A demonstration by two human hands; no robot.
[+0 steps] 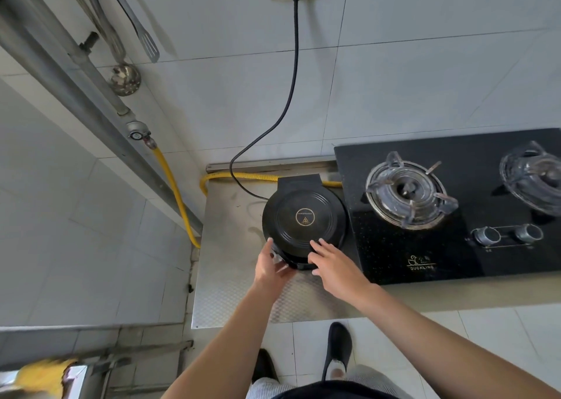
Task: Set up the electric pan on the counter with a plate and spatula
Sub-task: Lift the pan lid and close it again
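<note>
Both hands at electric pan point(304, 220) front: left hand point(271, 265) fingers cupping handle, right hand point(331, 262) fingers spread, released on lid. Positioning step, apparently; plate, spatula point(148, 44) beyond fingers, to fetch.

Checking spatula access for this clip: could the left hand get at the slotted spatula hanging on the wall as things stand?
Probably yes: nothing stands between the left hand and the slotted spatula, though it hangs high and far, needing a long stretch.

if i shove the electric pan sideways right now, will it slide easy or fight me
The electric pan probably slides readily on the smooth steel counter. Its plugged-in cord would likely tug back. Its low, flat body makes tipping unlikely.
</note>
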